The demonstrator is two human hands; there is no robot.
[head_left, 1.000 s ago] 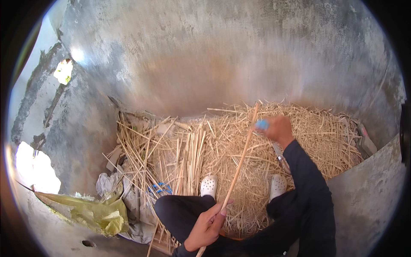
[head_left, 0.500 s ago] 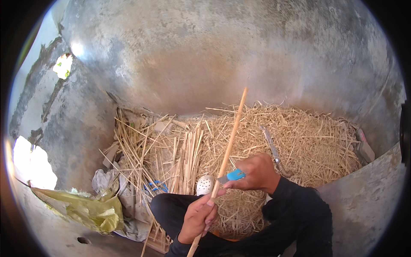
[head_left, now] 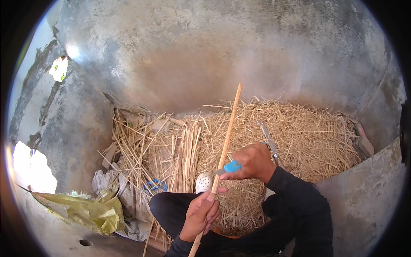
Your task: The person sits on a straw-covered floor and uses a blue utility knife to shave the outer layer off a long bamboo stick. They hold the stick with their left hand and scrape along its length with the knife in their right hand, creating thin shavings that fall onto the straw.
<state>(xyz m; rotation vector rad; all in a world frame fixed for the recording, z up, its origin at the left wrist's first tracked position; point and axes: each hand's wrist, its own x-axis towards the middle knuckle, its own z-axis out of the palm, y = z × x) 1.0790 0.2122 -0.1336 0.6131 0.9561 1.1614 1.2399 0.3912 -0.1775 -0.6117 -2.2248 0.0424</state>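
Note:
My left hand (head_left: pixel 201 216) is closed around the lower part of a long pale wooden stick (head_left: pixel 231 124), which slants up and slightly right, away from me. In my right hand (head_left: pixel 253 162) is a knife with a blue handle (head_left: pixel 233 166). Its short grey blade (head_left: pixel 221 171) rests against the stick just above my left hand. My left thumb lies along the stick, close below the blade. Most of the knife's handle is hidden inside my right fist.
Shavings (head_left: pixel 304 137) cover the floor ahead. Split sticks (head_left: pixel 186 158) lie left of them, beside a white perforated shoe (head_left: pixel 204 182). A long curved blade tool (head_left: pixel 270 141) rests on the shavings. A yellow-green sack (head_left: pixel 81 210) lies at left, below the concrete wall (head_left: pixel 184 64).
The knife and my right hand have shifted slightly left and up along the stick. The stick's far end has tipped a little left. My left hand keeps its grip.

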